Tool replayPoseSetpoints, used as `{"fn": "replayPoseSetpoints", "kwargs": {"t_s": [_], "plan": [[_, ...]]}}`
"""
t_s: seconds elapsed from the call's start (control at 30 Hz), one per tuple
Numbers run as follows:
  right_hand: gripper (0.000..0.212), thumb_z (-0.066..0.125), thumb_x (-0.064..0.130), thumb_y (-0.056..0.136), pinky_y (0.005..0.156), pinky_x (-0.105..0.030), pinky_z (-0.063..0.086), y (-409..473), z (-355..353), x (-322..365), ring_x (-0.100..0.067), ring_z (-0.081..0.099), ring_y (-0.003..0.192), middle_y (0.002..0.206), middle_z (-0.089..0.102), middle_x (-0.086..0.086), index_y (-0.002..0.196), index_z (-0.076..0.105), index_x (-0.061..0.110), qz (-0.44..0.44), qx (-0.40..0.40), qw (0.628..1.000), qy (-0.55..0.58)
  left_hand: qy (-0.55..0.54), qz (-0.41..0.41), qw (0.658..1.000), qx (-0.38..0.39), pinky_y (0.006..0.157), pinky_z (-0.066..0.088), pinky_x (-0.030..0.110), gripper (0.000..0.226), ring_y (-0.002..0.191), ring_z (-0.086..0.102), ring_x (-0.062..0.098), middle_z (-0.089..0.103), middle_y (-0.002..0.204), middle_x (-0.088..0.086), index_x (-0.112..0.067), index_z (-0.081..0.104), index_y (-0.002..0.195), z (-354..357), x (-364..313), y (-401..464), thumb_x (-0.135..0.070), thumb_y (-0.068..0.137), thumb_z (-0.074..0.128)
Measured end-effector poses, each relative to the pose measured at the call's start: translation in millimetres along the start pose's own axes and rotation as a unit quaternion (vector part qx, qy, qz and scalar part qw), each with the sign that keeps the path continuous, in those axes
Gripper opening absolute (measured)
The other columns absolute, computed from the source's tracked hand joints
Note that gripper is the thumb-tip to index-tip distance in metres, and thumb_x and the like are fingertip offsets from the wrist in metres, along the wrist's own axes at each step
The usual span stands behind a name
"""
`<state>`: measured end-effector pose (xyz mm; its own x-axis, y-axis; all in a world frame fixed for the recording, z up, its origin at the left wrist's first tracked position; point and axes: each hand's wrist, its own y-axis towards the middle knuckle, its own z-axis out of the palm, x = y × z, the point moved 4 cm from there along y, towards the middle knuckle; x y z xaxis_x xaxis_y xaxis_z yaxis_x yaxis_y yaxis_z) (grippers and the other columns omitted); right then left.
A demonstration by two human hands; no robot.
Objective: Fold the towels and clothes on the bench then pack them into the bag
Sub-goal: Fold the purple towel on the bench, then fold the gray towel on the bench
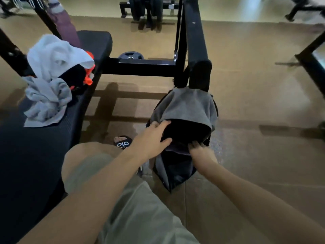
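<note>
Both arms reach forward and down over the person's knees to the bag (177,166) on the floor, so the step in hand looks like packing. The left hand (154,136) is spread, fingers on the grey towel (186,104) draped over the bag's mouth, thumb near the dark opening. The right hand (198,147) pinches the near rim, seemingly holding it open. Next the towel likely needs pushing down inside without unfolding. Further left, on the bench (35,155), a heap of unfolded white, grey, black and orange clothes (56,76) waits.
</note>
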<state>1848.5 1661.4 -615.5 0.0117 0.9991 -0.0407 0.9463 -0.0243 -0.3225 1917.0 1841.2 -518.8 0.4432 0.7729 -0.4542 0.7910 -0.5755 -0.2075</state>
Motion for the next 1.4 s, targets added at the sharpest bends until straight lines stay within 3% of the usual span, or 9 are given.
{"fn": "replayPoseSetpoints", "kwargs": {"t_s": [0.2,0.27,0.37,0.5,0.7,0.93,1.13,1.3,1.4], "plan": [[0.039,0.044,0.016,0.088,0.072,-0.035,0.055,69.9,21.6,29.5,-0.027,0.068,0.097,0.110,0.068,-0.007,0.113,0.073,0.014,-0.036,-0.040,0.993,-0.108,0.082,0.028,0.994,-0.067,0.066,0.055,0.043,0.060,0.090,0.060,0.025,0.054,0.114,0.002,-0.032,0.024,0.155,-13.5,-1.6,16.9,-0.026,0.101,0.051],[0.031,0.058,0.019,0.091,0.080,-0.035,0.054,85.4,19.9,29.2,-0.028,0.065,0.106,0.119,0.067,-0.009,0.119,0.070,0.012,-0.028,-0.034,0.993,-0.111,0.087,0.036,0.994,-0.056,0.070,0.056,0.046,0.060,0.088,0.060,0.024,0.054,0.120,0.002,-0.035,0.023,0.155,-19.1,-0.8,18.3,-0.025,0.102,0.048],[0.043,0.043,0.014,0.102,0.109,-0.039,0.039,97.8,40.6,25.8,-0.031,0.047,0.134,0.145,0.049,-0.014,0.144,0.047,0.008,0.009,0.045,0.985,-0.166,0.098,0.028,0.994,-0.026,0.075,0.056,0.047,0.061,0.092,0.059,0.025,0.049,0.141,0.004,-0.039,0.020,0.157,-29.2,4.2,19.3,-0.024,0.103,0.046],[0.049,0.044,0.019,0.102,0.114,-0.053,0.031,76.4,38.1,47.5,-0.038,0.040,0.138,0.150,0.043,-0.019,0.149,0.041,0.006,0.000,0.100,0.965,-0.243,0.115,0.032,0.993,0.001,0.083,0.055,0.045,0.059,0.109,0.060,0.026,0.048,0.146,0.003,-0.040,0.024,0.156,-41.4,6.9,10.0,-0.024,0.103,0.046],[0.032,0.048,0.006,0.098,0.093,-0.037,0.047,53.3,-25.3,106.3,-0.031,0.059,0.119,0.129,0.063,-0.012,0.127,0.063,0.010,-0.074,0.045,0.994,-0.072,0.124,0.019,0.992,-0.006,0.091,0.052,0.044,0.056,0.113,0.059,0.025,0.055,0.133,0.003,-0.045,0.031,0.150,-70.4,19.3,-12.5,-0.028,0.100,0.048],[0.015,0.050,0.024,0.100,0.066,-0.032,0.044,54.4,-136.1,180.3,-0.027,0.064,0.086,0.098,0.066,-0.008,0.105,0.061,0.015,-0.152,-0.086,0.965,0.198,0.064,-0.098,0.980,-0.159,0.088,0.053,0.045,0.042,0.109,0.060,0.023,0.062,0.123,0.002,-0.028,0.048,0.141,-129.6,104.7,-73.8,-0.023,0.100,0.052],[0.026,0.057,0.021,0.094,0.083,-0.043,0.053,107.0,-187.5,269.8,-0.027,0.063,0.098,0.102,0.068,-0.006,0.119,0.060,0.014,-0.224,-0.103,0.912,0.328,-0.074,-0.320,0.923,-0.201,0.082,0.050,0.041,0.042,0.092,0.058,0.025,0.064,0.115,0.009,-0.020,0.046,0.142,-141.3,225.0,-128.7,-0.023,0.101,0.051],[0.053,0.058,0.027,0.096,0.072,-0.038,0.049,167.6,-187.7,358.0,-0.031,0.059,0.101,0.117,0.057,-0.012,0.146,0.040,0.020,-0.272,-0.032,0.911,0.310,-0.195,-0.339,0.892,-0.228,0.073,0.049,0.032,0.051,0.092,0.060,0.021,0.061,0.114,0.001,-0.028,0.042,0.147,-142.7,267.5,-136.1,-0.021,0.098,0.056],[0.066,0.056,0.030,0.097,0.080,-0.038,0.049,201.7,-185.0,394.4,-0.036,0.054,0.115,0.138,0.044,-0.017,0.156,0.025,0.028,-0.260,-0.049,0.910,0.320,-0.233,-0.353,0.870,-0.252,0.074,0.047,0.031,0.047,0.097,0.060,0.020,0.063,0.116,0.002,-0.029,0.047,0.141,-143.3,287.0,-140.1,-0.022,0.095,0.058]]}}
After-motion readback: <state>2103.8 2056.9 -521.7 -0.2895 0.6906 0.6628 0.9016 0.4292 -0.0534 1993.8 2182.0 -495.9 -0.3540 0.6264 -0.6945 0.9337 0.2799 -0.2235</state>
